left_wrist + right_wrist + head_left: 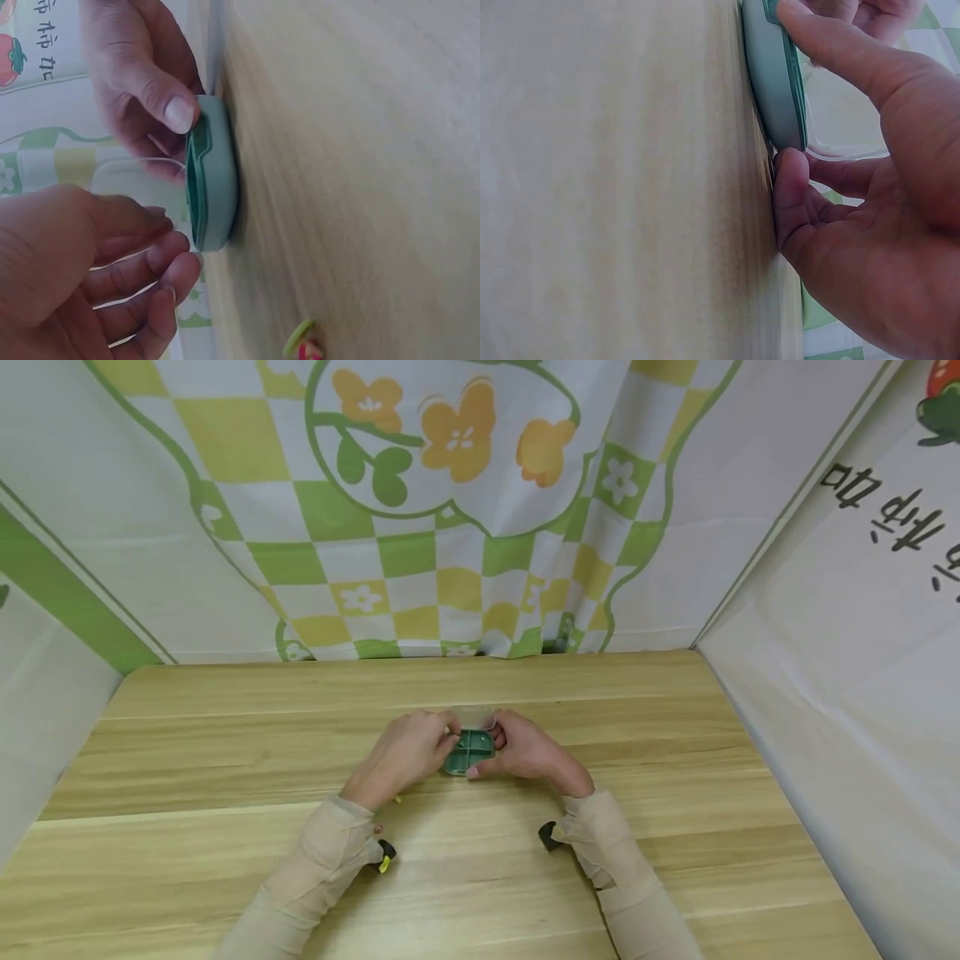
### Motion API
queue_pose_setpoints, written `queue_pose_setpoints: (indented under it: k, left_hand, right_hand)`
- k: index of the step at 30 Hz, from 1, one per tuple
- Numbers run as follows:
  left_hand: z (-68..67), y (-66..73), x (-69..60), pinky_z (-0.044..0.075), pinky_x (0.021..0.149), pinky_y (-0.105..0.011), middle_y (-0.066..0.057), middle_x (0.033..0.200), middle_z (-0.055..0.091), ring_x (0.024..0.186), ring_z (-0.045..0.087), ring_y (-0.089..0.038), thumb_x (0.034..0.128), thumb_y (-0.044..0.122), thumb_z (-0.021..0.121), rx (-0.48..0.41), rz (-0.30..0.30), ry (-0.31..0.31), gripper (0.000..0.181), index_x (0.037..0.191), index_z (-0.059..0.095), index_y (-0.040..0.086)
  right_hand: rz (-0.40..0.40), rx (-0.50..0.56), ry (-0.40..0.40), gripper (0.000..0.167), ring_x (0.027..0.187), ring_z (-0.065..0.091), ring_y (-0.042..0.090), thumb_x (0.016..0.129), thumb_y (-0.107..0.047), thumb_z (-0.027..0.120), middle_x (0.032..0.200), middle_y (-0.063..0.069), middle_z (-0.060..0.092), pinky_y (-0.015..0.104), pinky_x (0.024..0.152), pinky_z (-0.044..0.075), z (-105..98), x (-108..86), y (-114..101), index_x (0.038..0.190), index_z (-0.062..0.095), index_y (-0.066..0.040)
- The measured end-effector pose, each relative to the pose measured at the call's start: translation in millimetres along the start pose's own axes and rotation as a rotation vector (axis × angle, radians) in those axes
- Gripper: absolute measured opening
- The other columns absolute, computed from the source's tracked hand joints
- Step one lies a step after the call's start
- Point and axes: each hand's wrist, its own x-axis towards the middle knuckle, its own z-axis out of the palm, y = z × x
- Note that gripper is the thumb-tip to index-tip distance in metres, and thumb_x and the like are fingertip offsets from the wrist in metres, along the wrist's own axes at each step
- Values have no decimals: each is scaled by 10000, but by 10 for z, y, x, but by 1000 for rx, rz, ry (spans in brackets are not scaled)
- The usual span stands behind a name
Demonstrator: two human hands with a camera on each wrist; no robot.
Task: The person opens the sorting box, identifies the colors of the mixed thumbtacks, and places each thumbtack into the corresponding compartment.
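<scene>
A small green box (469, 752) divided into compartments, like a pill box, sits on the wooden table with its clear lid (474, 717) raised at the back. My right hand (528, 750) grips its right side; the thumb (178, 112) lies on the front rim and the other fingers are around the side and back. Over the box's left part is my left hand (414, 745), thumb and forefinger close together at the back left compartment. Whether they pinch something small is hidden. The left hand's other fingers (142, 274) are loosely bent beside the box.
A small yellow-green and pink thing (306, 341) lies on the table (225, 760) near my left wrist. Dark wrist-worn pieces (550, 836) show at both cuffs. A checked, flowered curtain (450, 552) hangs behind the table, and white cloth walls (825, 693) stand at the sides.
</scene>
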Motion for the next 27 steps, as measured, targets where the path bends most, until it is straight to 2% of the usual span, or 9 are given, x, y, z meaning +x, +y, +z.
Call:
queue_pose_setpoints:
  k: [12, 18, 23, 27]
  left_hand:
    - [-114, -97, -118, 428, 565, -280, 27, 755, 665, 626, 537, -112, 1017, 222, 657, -6, -54, -57, 171, 1047, 777, 104]
    - [-157, -139, -226, 501, 661, -327, 24, 783, 665, 690, 551, -120, 1007, 213, 662, 32, -35, -55, 166, 973, 778, 100]
    - [-203, -180, -333, 466, 650, -308, 38, 668, 570, 628, 502, -104, 1017, 190, 637, 44, -16, -90, 207, 843, 725, 120]
    - [-235, -217, -416, 450, 637, -281, 54, 674, 600, 623, 498, -87, 1005, 172, 656, 26, -3, -114, 205, 824, 739, 123]
  right_hand:
    - [-5, 27, 7, 541, 872, 569, 148, 764, -256, 960, 1006, 56, 627, 280, 784, 504, -4, -22, -8, 1132, 617, -56]
    - [-7, 30, 12, 560, 882, 574, 156, 766, -251, 960, 1018, 65, 632, 277, 789, 504, -5, -24, -1, 1164, 619, -52]
    - [5, 17, 13, 550, 870, 537, 157, 770, -274, 957, 990, 54, 591, 281, 770, 473, 8, -31, -9, 1133, 607, -54]
    - [13, 24, 21, 541, 867, 507, 165, 764, -270, 960, 969, 51, 553, 293, 760, 447, 10, -42, -25, 1096, 593, -52]
